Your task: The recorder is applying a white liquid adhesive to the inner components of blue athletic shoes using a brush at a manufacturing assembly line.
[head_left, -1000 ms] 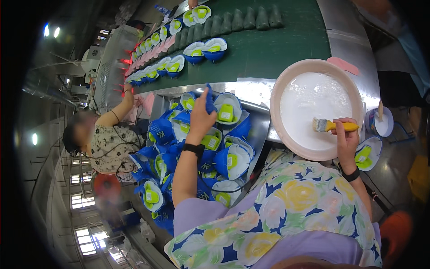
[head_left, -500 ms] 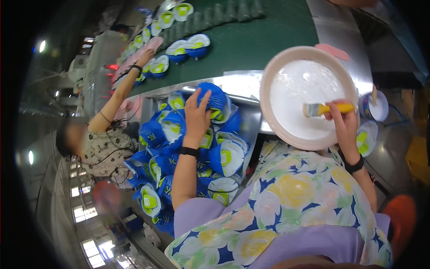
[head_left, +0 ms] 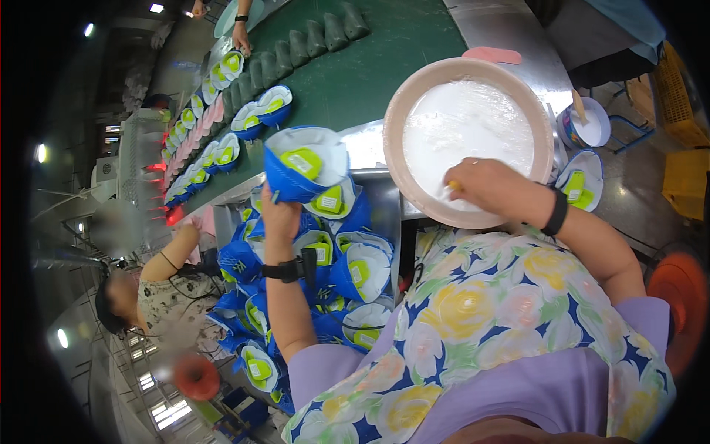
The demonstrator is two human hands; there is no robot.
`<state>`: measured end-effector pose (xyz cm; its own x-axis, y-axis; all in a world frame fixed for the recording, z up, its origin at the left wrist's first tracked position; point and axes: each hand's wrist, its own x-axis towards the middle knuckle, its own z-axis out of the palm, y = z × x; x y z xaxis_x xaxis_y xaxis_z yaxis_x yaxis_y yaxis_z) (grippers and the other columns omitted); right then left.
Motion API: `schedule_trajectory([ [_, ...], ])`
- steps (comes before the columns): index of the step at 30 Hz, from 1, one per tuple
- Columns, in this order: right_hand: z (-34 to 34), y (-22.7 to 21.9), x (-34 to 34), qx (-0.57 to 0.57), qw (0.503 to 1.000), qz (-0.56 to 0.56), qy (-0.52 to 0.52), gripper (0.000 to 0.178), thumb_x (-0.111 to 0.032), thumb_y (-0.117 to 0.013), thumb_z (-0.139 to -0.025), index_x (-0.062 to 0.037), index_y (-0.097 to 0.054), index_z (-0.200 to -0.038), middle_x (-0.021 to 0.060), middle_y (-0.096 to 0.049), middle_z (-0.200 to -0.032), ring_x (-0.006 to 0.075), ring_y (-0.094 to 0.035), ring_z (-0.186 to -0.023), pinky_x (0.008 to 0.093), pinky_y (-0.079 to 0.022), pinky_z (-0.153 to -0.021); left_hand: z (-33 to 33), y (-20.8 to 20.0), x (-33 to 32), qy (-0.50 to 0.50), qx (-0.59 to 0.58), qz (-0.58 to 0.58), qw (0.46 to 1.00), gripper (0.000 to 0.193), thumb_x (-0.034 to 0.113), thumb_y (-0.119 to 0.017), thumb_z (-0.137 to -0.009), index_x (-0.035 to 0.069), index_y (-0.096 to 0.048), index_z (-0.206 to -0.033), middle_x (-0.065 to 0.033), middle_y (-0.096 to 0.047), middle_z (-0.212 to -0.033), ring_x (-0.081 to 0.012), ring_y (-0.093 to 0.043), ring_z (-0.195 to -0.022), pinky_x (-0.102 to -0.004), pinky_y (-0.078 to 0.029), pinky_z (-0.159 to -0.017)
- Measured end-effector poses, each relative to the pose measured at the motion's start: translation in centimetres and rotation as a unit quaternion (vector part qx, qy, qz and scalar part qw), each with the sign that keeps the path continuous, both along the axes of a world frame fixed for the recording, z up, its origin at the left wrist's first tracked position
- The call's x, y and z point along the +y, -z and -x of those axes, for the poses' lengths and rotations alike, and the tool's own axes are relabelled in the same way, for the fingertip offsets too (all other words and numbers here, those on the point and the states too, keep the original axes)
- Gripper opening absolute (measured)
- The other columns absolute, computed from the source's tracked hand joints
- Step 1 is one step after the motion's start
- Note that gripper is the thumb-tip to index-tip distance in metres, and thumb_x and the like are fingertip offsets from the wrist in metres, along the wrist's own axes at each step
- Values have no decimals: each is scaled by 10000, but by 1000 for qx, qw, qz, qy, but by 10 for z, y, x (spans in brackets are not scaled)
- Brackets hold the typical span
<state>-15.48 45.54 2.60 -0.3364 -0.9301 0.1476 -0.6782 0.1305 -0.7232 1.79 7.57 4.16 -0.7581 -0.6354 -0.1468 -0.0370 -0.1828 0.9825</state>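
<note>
My left hand (head_left: 279,222) grips a blue shoe upper (head_left: 290,180) from below and holds it up, its opening with white lining and a lime-green patch facing me. Under that arm, more blue uppers (head_left: 362,272) lie heaped in a metal tray. Over the round beige basin (head_left: 396,137), my right hand (head_left: 492,189) is closed on a brush (head_left: 454,185). Only a bit of its yellow handle shows; the bristles are hidden behind the hand. White liquid (head_left: 466,122) fills much of the basin.
Beyond the tray runs a green conveyor belt (head_left: 399,63) carrying dark shoe lasts (head_left: 297,48), pink insoles and rows of uppers. A pink insole (head_left: 492,55) lies behind the basin. At right stand a small bucket (head_left: 584,122) and yellow crates (head_left: 684,185). A co-worker (head_left: 177,296) sits at left.
My left hand has lifted an upper off the heap and turned its opening toward me. The brush, held level before, is now mostly hidden by my right hand, lower in the basin.
</note>
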Motion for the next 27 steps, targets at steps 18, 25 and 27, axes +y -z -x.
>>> schedule_trajectory([
  [18,83,-65,17,-45,941,266,203,248,-250,-689,-896,-33,-594,-969,103,-677,-780,219,-654,-666,272,-509,-602,111,-42,113,328,16,-57,943,342,21,-643,-886,33,-592,-1225,-18,-653,-1135,-129,-638,-991,-286,-539,-880],
  [25,70,-52,13,-93,914,238,316,342,-308,-746,-854,3,-606,-885,112,-651,-709,191,-627,-600,256,-492,-565,106,-1,126,212,110,10,971,407,100,-625,-908,48,-538,-1302,-61,-631,-1225,-178,-629,-1093,-325,-516,-955],
  [27,66,-47,9,-153,892,247,346,348,-309,-735,-860,14,-610,-890,105,-651,-704,171,-625,-594,258,-490,-556,102,10,124,187,160,45,968,488,167,-634,-914,34,-486,-1360,-75,-609,-1265,-178,-601,-1142,-323,-489,-987],
])
